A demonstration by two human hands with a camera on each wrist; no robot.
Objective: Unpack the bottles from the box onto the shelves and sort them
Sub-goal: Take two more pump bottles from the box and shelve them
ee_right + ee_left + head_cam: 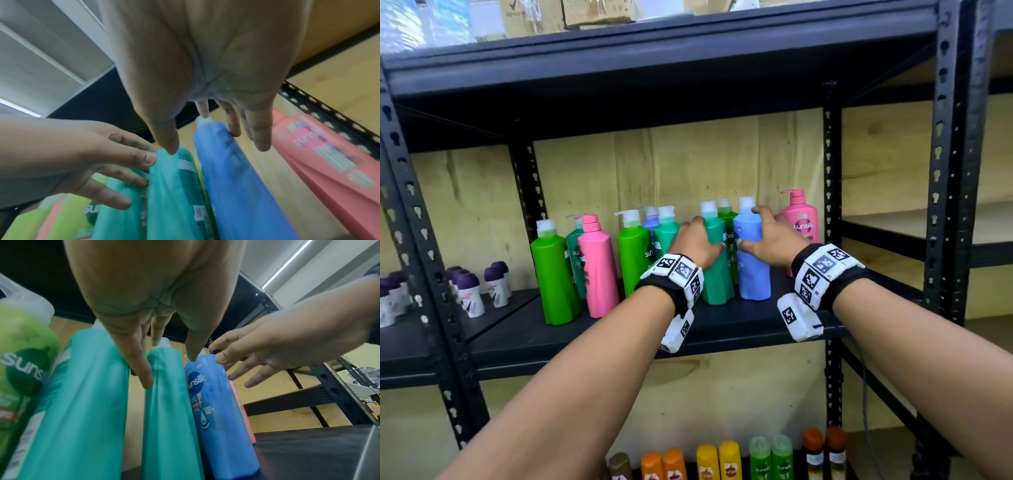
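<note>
Sunsilk pump bottles stand on the black middle shelf (722, 329). My left hand (700, 240) rests over the shoulder of a teal bottle (717, 281), thumb on its front; in the left wrist view the straight fingers (144, 378) straddle that teal bottle (168, 410). My right hand (767, 236) touches the blue bottle (753, 274) beside it, index finger near the cap, with its fingers (234, 129) straight along the bottle's right side. Both bottles stand upright on the shelf. The box is not in view.
Left of my hands stand green (554, 274), pink (597, 267), green (633, 253) and teal (666, 233) bottles. A pink bottle (803, 222) stands by the right upright post (830, 205). Small purple-capped roll-ons (469, 291) sit far left. Smaller coloured bottles (722, 459) line the shelf below.
</note>
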